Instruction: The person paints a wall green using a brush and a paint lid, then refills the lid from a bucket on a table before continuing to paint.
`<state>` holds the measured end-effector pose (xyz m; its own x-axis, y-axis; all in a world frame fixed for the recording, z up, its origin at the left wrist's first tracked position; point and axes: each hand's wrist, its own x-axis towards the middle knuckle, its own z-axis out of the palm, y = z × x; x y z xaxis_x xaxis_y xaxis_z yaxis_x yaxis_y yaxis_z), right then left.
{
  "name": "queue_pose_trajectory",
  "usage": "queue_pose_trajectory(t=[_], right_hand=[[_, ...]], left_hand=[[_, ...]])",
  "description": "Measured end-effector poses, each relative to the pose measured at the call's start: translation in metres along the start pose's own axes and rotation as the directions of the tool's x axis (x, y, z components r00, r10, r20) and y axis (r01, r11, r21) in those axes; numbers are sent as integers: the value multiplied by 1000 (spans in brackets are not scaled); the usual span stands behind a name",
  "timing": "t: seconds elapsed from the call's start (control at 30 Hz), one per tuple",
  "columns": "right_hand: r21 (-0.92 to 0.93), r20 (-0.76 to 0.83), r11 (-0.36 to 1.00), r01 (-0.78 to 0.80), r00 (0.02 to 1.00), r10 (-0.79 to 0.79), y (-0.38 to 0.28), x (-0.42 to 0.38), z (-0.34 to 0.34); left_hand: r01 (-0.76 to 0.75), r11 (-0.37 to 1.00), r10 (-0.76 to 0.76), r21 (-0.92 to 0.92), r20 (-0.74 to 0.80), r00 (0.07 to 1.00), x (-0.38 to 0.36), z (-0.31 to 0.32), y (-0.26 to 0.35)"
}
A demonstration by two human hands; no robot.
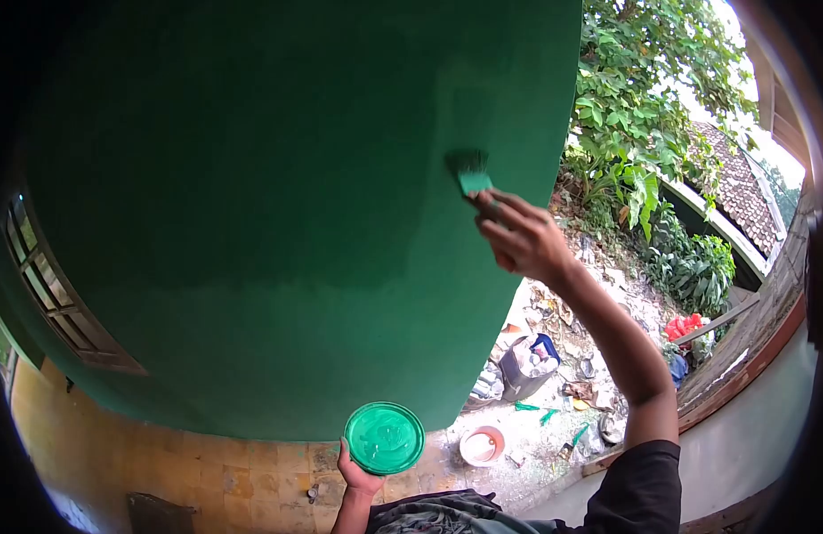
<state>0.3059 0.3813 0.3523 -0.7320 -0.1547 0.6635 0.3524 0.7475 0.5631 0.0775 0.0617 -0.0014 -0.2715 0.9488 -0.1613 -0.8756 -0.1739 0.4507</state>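
My right hand (523, 233) is closed around the handle of a paintbrush (474, 182) with a green-smeared ferrule. Its dark bristles meet the green wall (322, 205) near the wall's right edge. Darker green covers the upper part of the wall, and a lighter green band runs below and along the right side. Low in front of me, my left hand (361, 476) grips the rim of a round lid (385, 438) that holds glossy green paint. The thumb shows at the lid's left edge, while the other fingers are hidden beneath it.
A framed window (60, 289) is at the left. Yellowish floor tiles (242, 476) lie below the wall. On the right, a pale bucket (482, 446) and a dark bin (529, 365) stand on littered ground. Leafy plants (647, 125) grow behind, near a tiled roof (736, 182).
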Motion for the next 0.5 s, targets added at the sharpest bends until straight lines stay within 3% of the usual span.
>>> queue_pose_trajectory(t=[0.23,0.3,0.33,0.37,0.43,0.5], right_hand=[[214,88,977,-15,996,-4,-69,-51,42],[481,224,859,-174,972,71,-84,-56,45],[618,151,767,-172,983,99,-84,-53,46],[621,149,765,-171,984,99,-79,-48,47],[591,-14,788,-171,975,222,-63,-28,43],[346,120,903,-255,966,227,-28,-10,36]], left_hand=[[68,998,-68,-11,-15,998,-3,-6,2],[84,996,-84,-5,-5,996,-6,-6,2],[76,997,-76,-17,-5,997,-5,-8,0],[66,997,-66,-31,-3,998,-5,-9,-2],[57,998,-57,-36,5,998,-8,-3,-1],[56,998,-56,-42,7,998,-13,-1,-3]])
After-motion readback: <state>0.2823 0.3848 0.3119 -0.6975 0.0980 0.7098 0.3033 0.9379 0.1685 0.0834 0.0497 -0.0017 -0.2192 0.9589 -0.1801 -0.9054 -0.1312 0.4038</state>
